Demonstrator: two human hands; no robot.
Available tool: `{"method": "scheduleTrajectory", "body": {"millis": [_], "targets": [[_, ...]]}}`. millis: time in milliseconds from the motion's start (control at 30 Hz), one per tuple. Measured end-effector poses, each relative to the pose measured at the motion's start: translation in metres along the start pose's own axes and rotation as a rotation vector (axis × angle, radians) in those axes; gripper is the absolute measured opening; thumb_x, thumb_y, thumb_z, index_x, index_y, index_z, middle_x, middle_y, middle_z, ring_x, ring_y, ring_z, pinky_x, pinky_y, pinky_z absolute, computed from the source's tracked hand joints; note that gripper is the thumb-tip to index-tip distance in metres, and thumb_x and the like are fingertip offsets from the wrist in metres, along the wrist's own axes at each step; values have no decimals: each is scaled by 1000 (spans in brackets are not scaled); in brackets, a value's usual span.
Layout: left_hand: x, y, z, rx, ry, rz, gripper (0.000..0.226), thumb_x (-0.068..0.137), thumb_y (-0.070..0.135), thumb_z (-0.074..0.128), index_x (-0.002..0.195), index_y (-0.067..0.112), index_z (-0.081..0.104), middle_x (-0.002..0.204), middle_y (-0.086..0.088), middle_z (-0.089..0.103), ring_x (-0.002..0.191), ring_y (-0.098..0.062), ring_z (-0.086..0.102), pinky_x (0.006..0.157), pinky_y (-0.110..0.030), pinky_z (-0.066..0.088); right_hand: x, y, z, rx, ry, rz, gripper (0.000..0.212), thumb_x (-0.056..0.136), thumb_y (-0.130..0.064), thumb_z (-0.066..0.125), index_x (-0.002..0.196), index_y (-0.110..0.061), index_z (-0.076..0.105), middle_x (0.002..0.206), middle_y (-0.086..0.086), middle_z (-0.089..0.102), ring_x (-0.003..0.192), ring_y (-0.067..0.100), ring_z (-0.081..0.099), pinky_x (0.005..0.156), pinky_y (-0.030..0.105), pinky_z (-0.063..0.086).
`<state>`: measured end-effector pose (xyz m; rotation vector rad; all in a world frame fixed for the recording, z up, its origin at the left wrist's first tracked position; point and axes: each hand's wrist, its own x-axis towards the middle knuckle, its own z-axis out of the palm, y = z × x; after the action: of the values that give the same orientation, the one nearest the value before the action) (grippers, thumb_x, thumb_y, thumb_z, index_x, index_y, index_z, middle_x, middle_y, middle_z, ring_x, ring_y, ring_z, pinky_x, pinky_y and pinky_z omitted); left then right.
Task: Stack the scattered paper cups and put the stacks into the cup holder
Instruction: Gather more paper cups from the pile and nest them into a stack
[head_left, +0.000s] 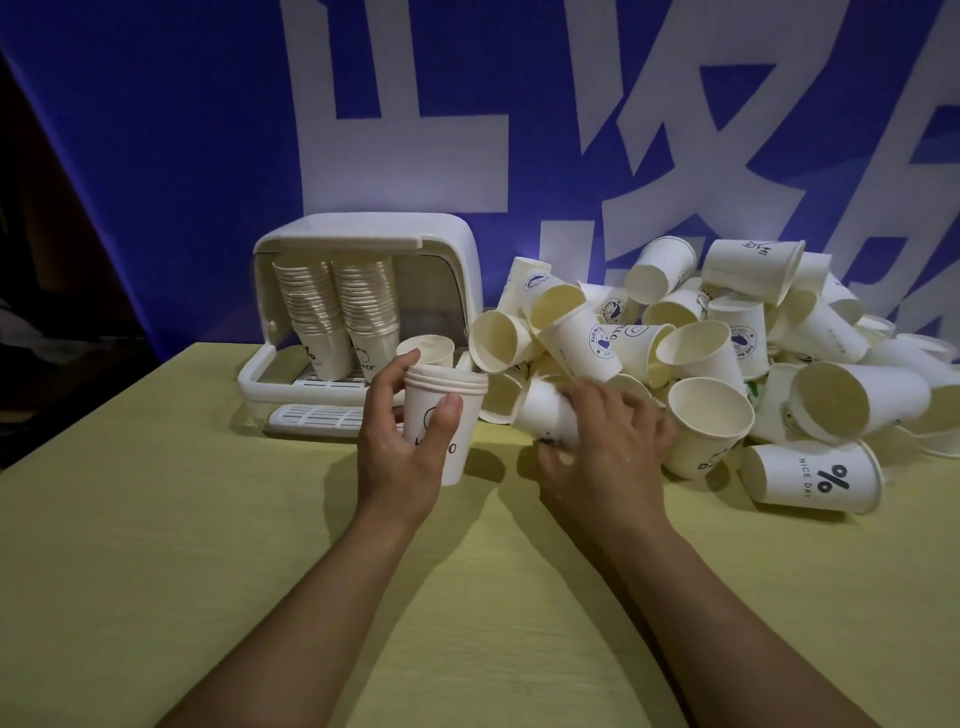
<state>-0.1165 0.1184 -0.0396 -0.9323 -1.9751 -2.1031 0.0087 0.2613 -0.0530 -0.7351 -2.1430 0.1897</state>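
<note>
Held stack: a short stack (440, 426) of nested white cups, upright, a few rims showing at the top, "HELLO" print partly hidden. It sits up off the table, just in front of the holder.
Left hand: the left hand (402, 441) grips that stack, thumb across the front, fingers curled round the back, index tip up by the rim.
Right hand: the right hand (602, 441) is curled round a loose cup (545, 410) lying on its side at the near edge of the pile. Bit blurry there, but the fingers wrap it.
Pile: the pile (727, 353) of scattered cups fills the right side of the table, most tipped over, mouths facing every which way. One with "%" and "NICE DAY" (810, 478) lies on its side at the front right.
Holder: the white holder (457, 249) stands at the back left, lid up, with two tall stacks (337, 312) leaning inside, rims upward. One more single cup (431, 351) sits just right of them.
Table: yellow-green table (208, 519).
Backdrop: blue banner (156, 130) with big white characters.
</note>
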Motion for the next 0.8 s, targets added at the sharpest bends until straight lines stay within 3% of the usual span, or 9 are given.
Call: {"method": "scheduleTrajectory", "body": {"millis": [133,233,300,400,533,633,700,767,800], "targets": [[-5,4,0,-40,-147,-3,50,72,60,63,120,63,50,115,35,59,99,-1,62,72,-25,57,1,-3,-13,282,215,88,71,74,-25,82,131,-28,39,121,6,55,116,24,41,99,33,20],[-11,5,0,-27,-338,8,52,71,58,66,120,62,53,116,25,62,101,-6,63,73,-24,57,0,-2,-18,463,257,34,86,76,-16,82,139,-33,26,132,3,50,119,25,48,98,32,31],[-16,6,1,11,-458,11,54,70,58,67,122,60,54,120,22,61,104,-9,63,78,-27,58,0,-1,-22,530,295,-14,89,77,-8,82,144,-33,29,135,-5,43,125,6,44,103,27,38],[-20,6,3,56,-577,-2,57,70,60,67,126,59,53,125,25,58,108,-6,61,81,-28,58,3,-2,-26,604,320,-25,76,79,-13,82,138,-32,39,133,-3,41,124,-8,38,102,13,37],[-21,5,5,85,-608,30,62,72,61,66,131,64,48,135,24,57,116,-7,60,88,-25,54,-2,-6,-27,768,206,31,57,81,-37,76,128,-42,44,131,-13,45,124,13,48,93,44,52],[-22,4,6,58,-595,31,74,73,60,69,141,60,41,137,15,58,117,-15,62,95,-43,55,-4,-15,-29,936,95,12,27,85,-42,61,110,-33,56,125,-9,50,120,7,51,90,25,52],[-21,6,6,52,-575,36,77,72,61,68,142,65,36,138,15,57,118,-14,61,97,-46,54,-5,-20,-29,984,97,41,17,87,-41,58,94,-26,59,116,-6,55,110,1,55,86,15,47],[-21,8,5,44,-563,45,75,72,61,67,140,66,36,141,17,54,118,-10,60,96,-43,55,-5,-21,-28,1031,102,99,15,87,-34,65,100,-34,57,105,-9,58,101,7,60,85,23,50],[-20,8,5,40,-557,49,75,72,61,66,140,64,36,142,18,53,119,-10,60,96,-43,55,-5,-21,-28,1061,97,120,31,86,-26,69,110,-40,54,101,-8,58,98,10,61,85,27,52]]}}
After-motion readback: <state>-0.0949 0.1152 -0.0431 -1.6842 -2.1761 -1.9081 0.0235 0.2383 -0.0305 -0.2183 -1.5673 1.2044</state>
